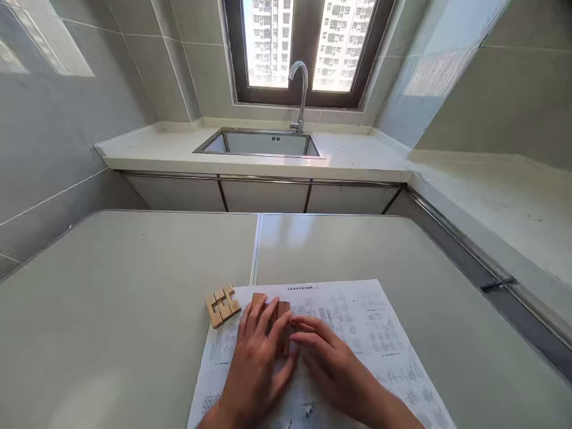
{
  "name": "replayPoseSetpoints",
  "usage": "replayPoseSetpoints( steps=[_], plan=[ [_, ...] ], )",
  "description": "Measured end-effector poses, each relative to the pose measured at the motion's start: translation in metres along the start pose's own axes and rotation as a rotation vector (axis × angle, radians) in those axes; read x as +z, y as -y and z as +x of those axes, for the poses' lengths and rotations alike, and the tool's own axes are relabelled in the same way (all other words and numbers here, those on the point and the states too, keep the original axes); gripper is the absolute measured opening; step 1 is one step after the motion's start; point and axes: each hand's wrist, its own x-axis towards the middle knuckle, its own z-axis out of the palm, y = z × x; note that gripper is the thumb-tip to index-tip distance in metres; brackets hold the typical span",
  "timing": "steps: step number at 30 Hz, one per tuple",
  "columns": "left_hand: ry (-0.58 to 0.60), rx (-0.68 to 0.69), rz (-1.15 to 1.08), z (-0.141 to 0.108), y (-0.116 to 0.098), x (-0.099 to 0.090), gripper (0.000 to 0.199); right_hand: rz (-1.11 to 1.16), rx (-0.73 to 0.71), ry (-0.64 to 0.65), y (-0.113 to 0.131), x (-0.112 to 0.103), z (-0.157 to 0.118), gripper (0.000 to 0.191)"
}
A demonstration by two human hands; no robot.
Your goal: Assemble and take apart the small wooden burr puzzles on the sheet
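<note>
On the printed sheet (348, 295): left hand (257, 357) spread over brown blocks (283, 308), right hand (333, 363) at their edge; I can't tell grip. Judged: aligning; next needs light pressure.

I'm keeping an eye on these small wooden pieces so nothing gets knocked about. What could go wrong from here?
The left hand covers much of the darker wooden pieces, so a crooked one might go unnoticed. The paper sheet lies under them with no visible weight or tape at its far corners, so pushing might make it slide. The lighter notched wood sits at its far left corner and could get nudged too.
</note>
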Motion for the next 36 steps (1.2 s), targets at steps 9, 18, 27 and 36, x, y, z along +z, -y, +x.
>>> replayPoseSetpoints(
  steps=[9,18,27,36],
  plan=[
    [-0.026,-0.015,0.103,-0.001,0.01,-0.002,0.048,0.009,0.047,0.03,0.002,-0.002,-0.003,0.055],
    [-0.065,-0.06,0.187,0.001,0.024,-0.001,0.052,-0.004,0.052,0.026,0.003,-0.002,-0.002,0.049],
    [-0.093,-0.11,0.204,0.002,0.027,0.0,0.052,-0.034,0.058,0.018,0.004,-0.003,-0.001,0.048],
    [-0.107,-0.112,0.154,0.004,0.03,-0.003,0.055,-0.023,0.075,0.037,0.002,-0.003,-0.003,0.045]
  ],
)
